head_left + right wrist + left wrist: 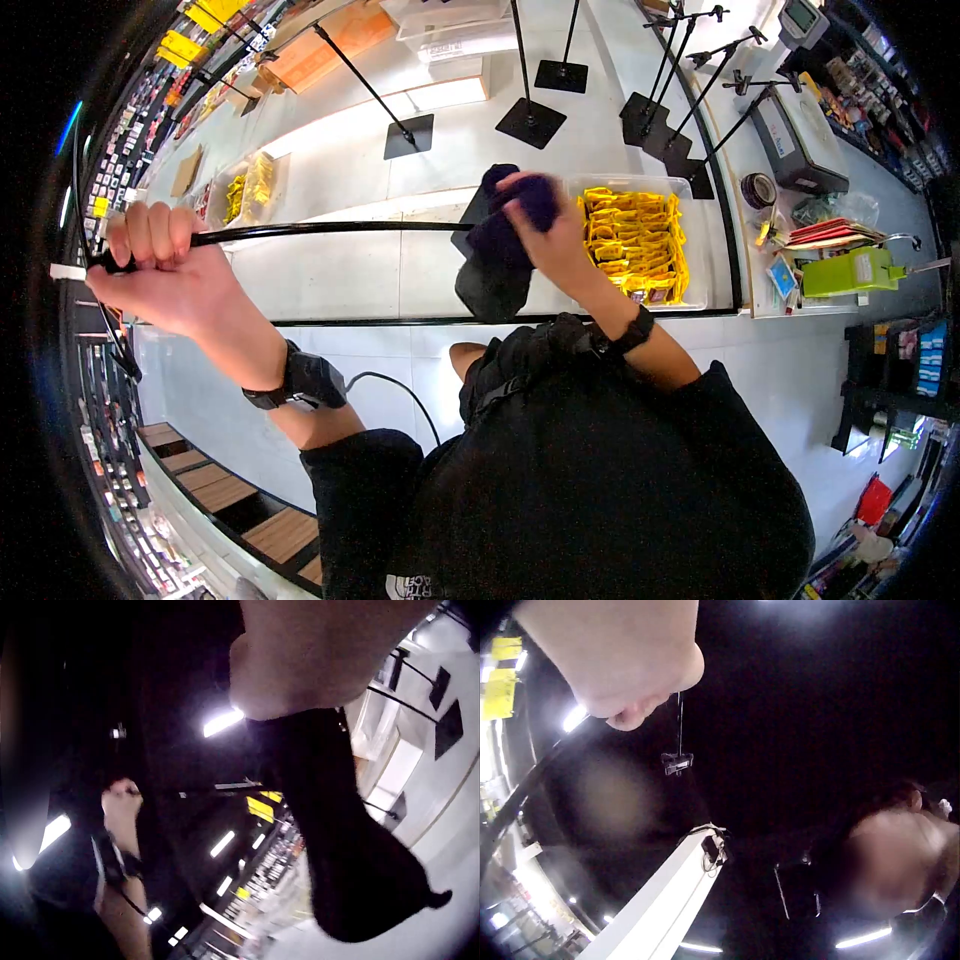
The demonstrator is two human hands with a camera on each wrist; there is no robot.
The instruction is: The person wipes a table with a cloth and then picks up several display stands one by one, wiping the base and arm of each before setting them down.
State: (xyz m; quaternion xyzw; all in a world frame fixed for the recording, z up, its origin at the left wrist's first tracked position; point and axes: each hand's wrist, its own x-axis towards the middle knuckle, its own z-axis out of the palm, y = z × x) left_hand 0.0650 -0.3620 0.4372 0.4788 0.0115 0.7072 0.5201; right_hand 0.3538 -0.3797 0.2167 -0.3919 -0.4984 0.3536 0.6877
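The slim, straight black pole (330, 228) lies nearly level across my front, above the white tabletop (345, 275), with a flat dark base plate (463, 238) at the end nearer my right side. My left hand (175, 260) grips the pole's far end, fingers curled round it. My right hand (562, 245) grasps a bunched dark purple cloth (488, 238) at the plate end; I cannot tell whether a fingertip also touches the metal. The dark piece hanging below may be cloth or plate; the overlap hides which.

As I judge it, this is rubbing the cloth over the plate end, and steadiness matters most. The left grip should be firm enough to stop the pole rolling, since the heavy-looking plate could twist it. The right is best with the cloth folded thick under the fingers, pressing flat and working out to the corners, then round the joint where pole meets plate. The loose tail is better gathered in, so it does not snag.

Just beside my right hand sits a clear plastic bin (698, 240) of yellow packets (635, 240), so short strokes suit that side. Farther off stand other poles on square black bases (530, 122); the long pole needs swinging gently near them.
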